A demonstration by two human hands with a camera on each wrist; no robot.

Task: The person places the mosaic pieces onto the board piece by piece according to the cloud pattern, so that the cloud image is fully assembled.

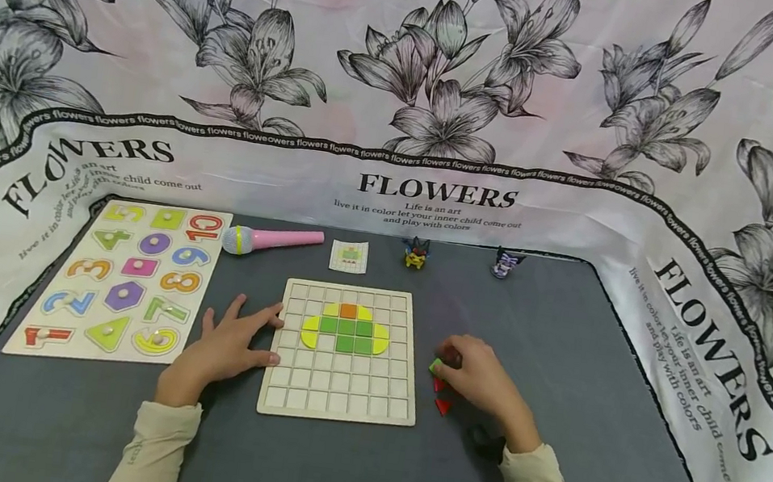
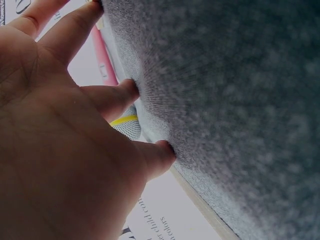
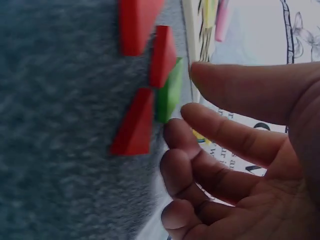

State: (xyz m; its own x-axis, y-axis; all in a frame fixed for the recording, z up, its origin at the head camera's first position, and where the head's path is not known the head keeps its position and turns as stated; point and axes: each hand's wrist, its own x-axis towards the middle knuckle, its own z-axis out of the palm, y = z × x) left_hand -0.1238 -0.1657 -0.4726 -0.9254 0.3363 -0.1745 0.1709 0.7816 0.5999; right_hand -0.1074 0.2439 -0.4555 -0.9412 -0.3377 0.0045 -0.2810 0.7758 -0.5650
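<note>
A square wooden grid board (image 1: 336, 406) lies in the middle, bearing several green squares (image 1: 344, 343), one orange square (image 1: 348, 311) and rounded yellow pieces (image 1: 380, 339). My left hand (image 1: 226, 346) spreads its fingers by the board's left edge, thumb and index at the rim; the left wrist view shows its other fingertips on the grey cloth. To the right of the board, my right hand (image 1: 481, 380) reaches down over a loose green piece (image 3: 170, 91). Its thumb and index tips stand apart, right beside that piece. Red triangular pieces (image 3: 134, 125) lie around the green one.
A wooden number-and-shape puzzle (image 1: 73, 326) lies at the left. Along the back are a pink toy microphone (image 1: 287, 239), a small pattern card (image 1: 349, 256) and two figurines, one yellow and black (image 1: 416, 255), one dark purple (image 1: 504, 264). Flower-printed cloth (image 1: 444, 135) rises behind.
</note>
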